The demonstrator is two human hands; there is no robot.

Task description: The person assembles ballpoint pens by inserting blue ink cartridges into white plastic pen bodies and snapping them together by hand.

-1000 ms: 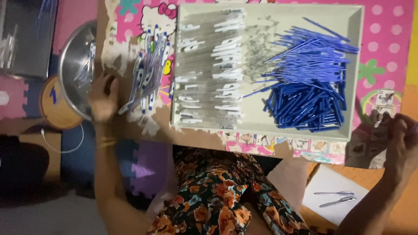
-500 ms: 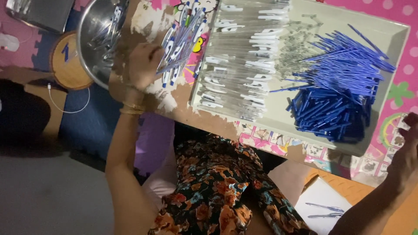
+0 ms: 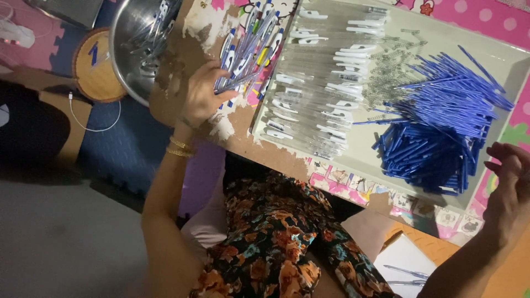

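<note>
My left hand (image 3: 201, 95) rests on the worn tabletop with its fingers closed around a bunch of finished pens (image 3: 243, 52) that lie fanned out beside the white tray (image 3: 499, 55). Inside the tray lie rows of clear pen barrels (image 3: 320, 83), a scatter of small metal springs (image 3: 395, 72) and a heap of blue pen refills (image 3: 441, 127). My right hand (image 3: 505, 185) hovers off the tray's right end, fingers apart and curled, holding nothing that I can see.
A steel bowl (image 3: 130, 52) with more pens stands at the table's left end. Below it are a round woven mat (image 3: 96, 69) and a white cable (image 3: 94, 118) on blue foam flooring. A white paper with two pens (image 3: 406, 267) lies near my floral-clothed lap.
The view has swung and moved closer. My left hand slid right from the bowl's edge onto the bunch of pens. My right hand stayed out at the right.
</note>
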